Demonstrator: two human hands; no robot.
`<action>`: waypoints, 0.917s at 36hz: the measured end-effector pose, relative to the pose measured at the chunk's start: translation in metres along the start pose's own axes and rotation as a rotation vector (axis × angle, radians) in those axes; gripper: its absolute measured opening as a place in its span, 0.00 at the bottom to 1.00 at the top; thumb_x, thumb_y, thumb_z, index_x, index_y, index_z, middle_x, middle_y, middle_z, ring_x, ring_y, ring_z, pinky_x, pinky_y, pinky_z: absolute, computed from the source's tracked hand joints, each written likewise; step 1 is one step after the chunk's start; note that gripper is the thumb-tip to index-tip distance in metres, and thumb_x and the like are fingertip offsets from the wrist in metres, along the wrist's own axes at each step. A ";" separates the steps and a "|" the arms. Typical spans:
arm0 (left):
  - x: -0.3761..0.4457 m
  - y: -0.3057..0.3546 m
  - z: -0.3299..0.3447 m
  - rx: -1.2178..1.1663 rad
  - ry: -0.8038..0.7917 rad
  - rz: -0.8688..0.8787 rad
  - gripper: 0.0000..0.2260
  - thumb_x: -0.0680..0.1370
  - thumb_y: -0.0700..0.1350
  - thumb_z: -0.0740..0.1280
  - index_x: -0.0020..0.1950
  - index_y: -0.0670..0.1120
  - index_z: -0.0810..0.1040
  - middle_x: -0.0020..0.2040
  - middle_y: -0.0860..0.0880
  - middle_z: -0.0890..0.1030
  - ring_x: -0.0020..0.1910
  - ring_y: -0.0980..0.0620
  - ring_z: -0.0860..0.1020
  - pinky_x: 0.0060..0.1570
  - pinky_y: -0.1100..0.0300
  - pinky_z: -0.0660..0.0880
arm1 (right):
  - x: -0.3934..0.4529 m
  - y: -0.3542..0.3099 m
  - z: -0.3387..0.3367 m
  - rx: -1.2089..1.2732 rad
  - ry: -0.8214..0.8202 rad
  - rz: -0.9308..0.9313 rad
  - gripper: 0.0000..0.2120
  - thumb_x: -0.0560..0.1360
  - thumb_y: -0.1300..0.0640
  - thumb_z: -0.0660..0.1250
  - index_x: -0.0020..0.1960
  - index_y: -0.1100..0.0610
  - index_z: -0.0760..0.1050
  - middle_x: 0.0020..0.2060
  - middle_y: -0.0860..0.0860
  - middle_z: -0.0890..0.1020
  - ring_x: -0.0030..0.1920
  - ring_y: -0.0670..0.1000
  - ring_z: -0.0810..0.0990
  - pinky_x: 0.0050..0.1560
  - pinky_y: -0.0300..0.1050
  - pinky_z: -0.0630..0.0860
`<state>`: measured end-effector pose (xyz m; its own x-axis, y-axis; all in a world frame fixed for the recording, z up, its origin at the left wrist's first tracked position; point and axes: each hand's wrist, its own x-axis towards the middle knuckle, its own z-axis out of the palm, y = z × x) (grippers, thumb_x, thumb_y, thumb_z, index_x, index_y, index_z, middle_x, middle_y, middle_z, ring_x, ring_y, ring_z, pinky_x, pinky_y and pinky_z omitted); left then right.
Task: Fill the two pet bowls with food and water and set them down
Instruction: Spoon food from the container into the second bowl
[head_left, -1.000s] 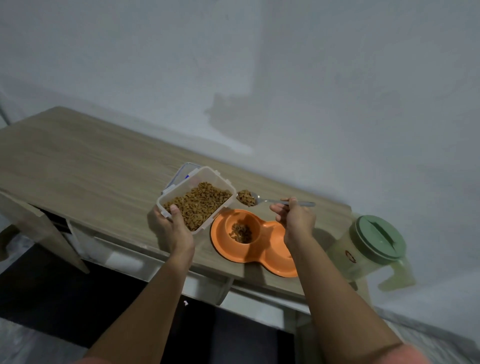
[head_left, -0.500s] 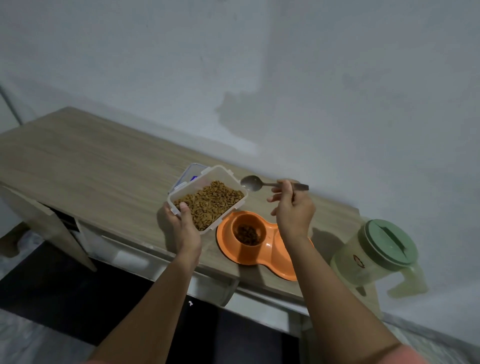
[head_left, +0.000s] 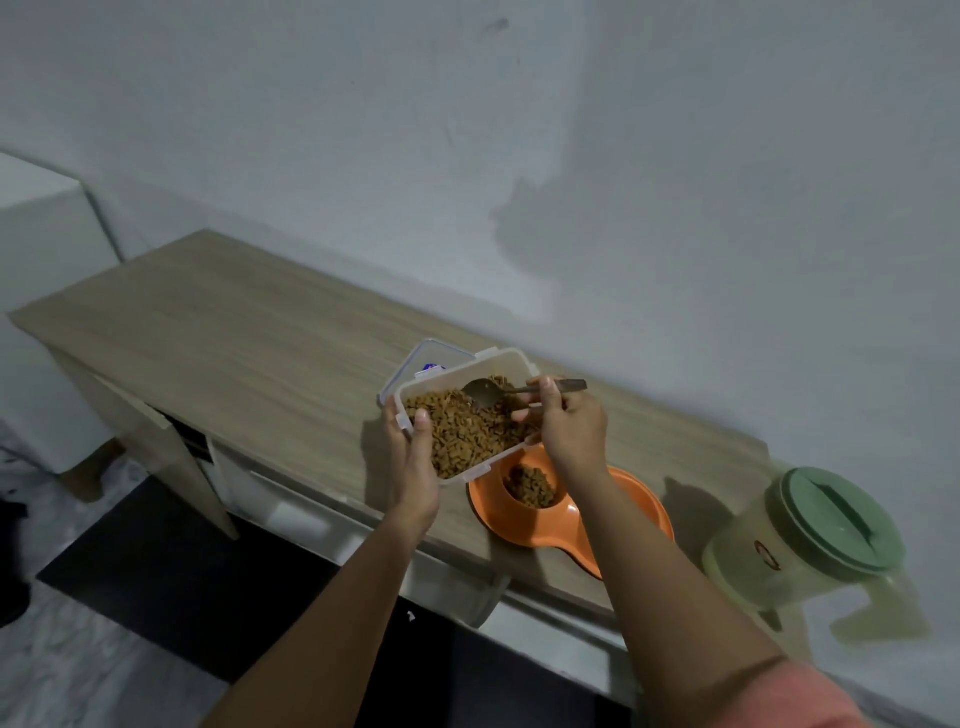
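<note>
An orange double pet bowl (head_left: 631, 512) lies on the wooden table (head_left: 234, 332). Its left cup holds a little brown kibble (head_left: 530, 484); the right cup is mostly hidden behind my right forearm. My left hand (head_left: 413, 452) grips a clear plastic food container (head_left: 462, 415) full of kibble, tilted above the table beside the bowl. My right hand (head_left: 569, 421) pinches a metal spoon (head_left: 483, 393) whose bowl dips into the container's kibble. A pale green water pitcher (head_left: 810, 540) with a green lid stands at the table's right end.
The container's clear lid (head_left: 423, 364) lies on the table behind the container. A white wall runs close behind the table. A white appliance (head_left: 41, 249) stands at the far left. An open cabinet door (head_left: 171, 441) hangs below the table's front edge.
The spoon was emptied of kibble over the bowl's left cup and has swung back left into the container. My left hand has raised and tilted the container slightly.
</note>
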<state>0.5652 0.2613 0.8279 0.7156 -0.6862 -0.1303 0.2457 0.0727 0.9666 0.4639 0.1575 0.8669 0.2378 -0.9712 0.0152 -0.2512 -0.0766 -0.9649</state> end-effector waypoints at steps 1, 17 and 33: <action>0.000 0.000 -0.001 0.005 0.001 0.005 0.23 0.85 0.47 0.51 0.79 0.47 0.51 0.71 0.39 0.67 0.59 0.49 0.72 0.44 0.62 0.76 | -0.001 0.000 0.001 0.009 -0.015 0.017 0.15 0.81 0.57 0.58 0.39 0.56 0.78 0.33 0.53 0.83 0.34 0.58 0.82 0.29 0.47 0.78; -0.011 0.010 0.009 0.100 0.064 -0.035 0.25 0.84 0.48 0.51 0.80 0.47 0.49 0.75 0.42 0.61 0.71 0.43 0.67 0.55 0.57 0.71 | 0.001 0.010 0.000 0.364 0.101 0.432 0.11 0.81 0.58 0.58 0.54 0.66 0.73 0.40 0.61 0.84 0.24 0.49 0.77 0.23 0.40 0.71; 0.012 -0.021 0.001 0.055 0.216 -0.070 0.24 0.83 0.53 0.54 0.78 0.49 0.55 0.73 0.42 0.65 0.70 0.43 0.69 0.62 0.53 0.72 | 0.001 0.007 -0.031 0.522 0.247 0.446 0.08 0.82 0.60 0.57 0.49 0.63 0.72 0.32 0.57 0.81 0.26 0.46 0.81 0.21 0.35 0.71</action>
<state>0.5681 0.2507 0.8065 0.8229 -0.5167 -0.2365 0.2685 -0.0131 0.9632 0.4328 0.1493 0.8683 -0.0173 -0.9122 -0.4093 0.2198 0.3959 -0.8916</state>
